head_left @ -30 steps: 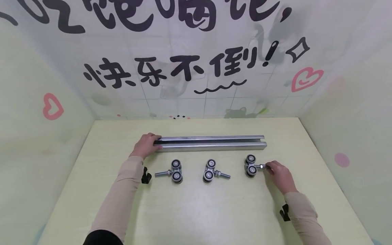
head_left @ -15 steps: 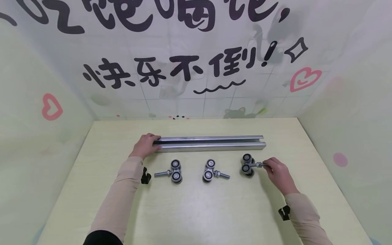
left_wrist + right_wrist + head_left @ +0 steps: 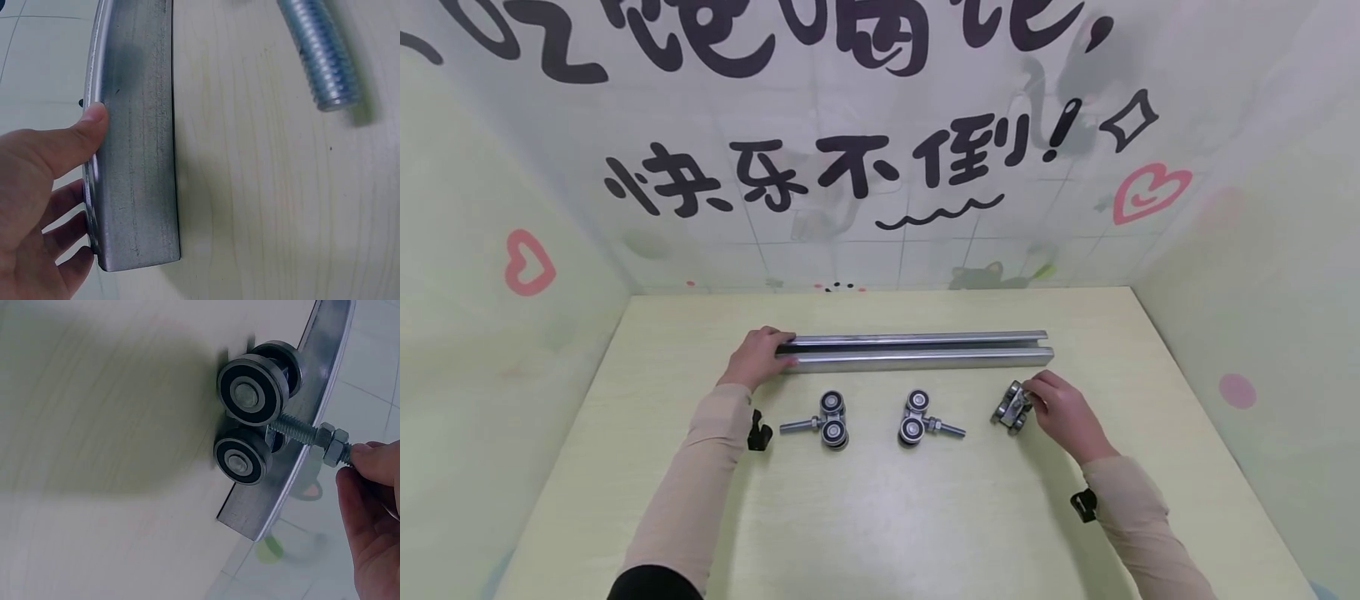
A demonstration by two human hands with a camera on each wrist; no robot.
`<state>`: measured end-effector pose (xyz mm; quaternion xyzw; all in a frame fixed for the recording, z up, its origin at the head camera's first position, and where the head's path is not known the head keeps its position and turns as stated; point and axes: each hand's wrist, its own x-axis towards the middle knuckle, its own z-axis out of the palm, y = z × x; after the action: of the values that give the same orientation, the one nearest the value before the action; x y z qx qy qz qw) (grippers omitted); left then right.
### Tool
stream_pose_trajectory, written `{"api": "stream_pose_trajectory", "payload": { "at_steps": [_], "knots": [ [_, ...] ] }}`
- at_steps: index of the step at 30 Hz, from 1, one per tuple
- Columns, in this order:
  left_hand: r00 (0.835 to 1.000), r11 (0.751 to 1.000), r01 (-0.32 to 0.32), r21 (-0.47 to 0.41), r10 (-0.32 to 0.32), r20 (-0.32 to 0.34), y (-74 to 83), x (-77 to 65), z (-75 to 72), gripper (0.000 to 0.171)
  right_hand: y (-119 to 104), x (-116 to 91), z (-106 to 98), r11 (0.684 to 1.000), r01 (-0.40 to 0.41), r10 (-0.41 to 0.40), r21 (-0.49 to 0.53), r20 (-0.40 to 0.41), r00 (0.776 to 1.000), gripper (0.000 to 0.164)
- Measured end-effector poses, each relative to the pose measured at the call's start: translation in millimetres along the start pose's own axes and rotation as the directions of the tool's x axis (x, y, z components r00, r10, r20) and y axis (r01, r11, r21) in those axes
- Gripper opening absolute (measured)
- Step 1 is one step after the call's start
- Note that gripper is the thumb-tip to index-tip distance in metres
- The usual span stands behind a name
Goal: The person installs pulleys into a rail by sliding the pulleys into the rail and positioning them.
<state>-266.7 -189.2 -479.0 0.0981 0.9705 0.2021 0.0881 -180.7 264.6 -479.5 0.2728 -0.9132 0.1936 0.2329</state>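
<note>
From the head camera, a long grey steel channel rail [image 3: 914, 350] is seen lying across the pale wooden table [image 3: 880, 517], its left end gripped by the left hand [image 3: 756, 357], fingers curled over the top. Just in front of the rail's right end, a steel roller carriage with black-rimmed wheels and a threaded bolt [image 3: 1011, 407] is held tilted by the right hand [image 3: 1063, 412], pinched at the bolt. Two like carriages lie near the table's middle, one with its bolt to the left [image 3: 824, 423], one with its bolt to the right [image 3: 922, 423]; both are well apart from the held one and nothing stands between it and the rail's open end.

In the left wrist view, the rail's end [image 3: 134, 156] is clasped between thumb [image 3: 75, 140] and fingers; the threaded tip of a nearby bolt [image 3: 322, 56] lies apart on the wood.

In the right wrist view, the carriage [image 3: 253, 422] is shown off the table beside the rail's end [image 3: 281, 481], the fingertips [image 3: 369, 464] pinching the bolt just behind its nuts. The carriage is judged stiff, fairly heavy for its size and prone to roll; the threaded bolt is judged the surest place to hold it.
</note>
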Motion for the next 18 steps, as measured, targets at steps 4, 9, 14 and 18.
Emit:
{"api": "stream_pose_trajectory", "payload": {
  "at_steps": [4,9,14,18],
  "knots": [
    [1.000,1.000,0.006,-0.005,-0.006,0.009,0.0,0.0,-1.0,0.055,-0.5,1.1,0.0,1.000,-0.018,0.018,0.014,0.019,1.000,0.025],
    [1.000,1.000,0.008,-0.009,-0.008,0.009,0.3,-0.7,-1.2,0.055,1.5,-1.8,2.0,0.999,-0.025,0.024,0.034,0.025,0.999,0.026],
    [1.000,1.000,0.012,-0.017,-0.012,0.016,-0.2,-0.6,-1.4,0.055,2.4,-1.8,3.8,0.999,-0.015,0.014,0.036,0.011,1.000,0.025],
    [0.999,0.999,0.025,-0.032,-0.024,0.027,0.2,0.5,-1.6,0.056,3.1,1.0,2.1,1.000,-0.001,0.000,0.022,0.032,0.999,0.022]
  ]
}}
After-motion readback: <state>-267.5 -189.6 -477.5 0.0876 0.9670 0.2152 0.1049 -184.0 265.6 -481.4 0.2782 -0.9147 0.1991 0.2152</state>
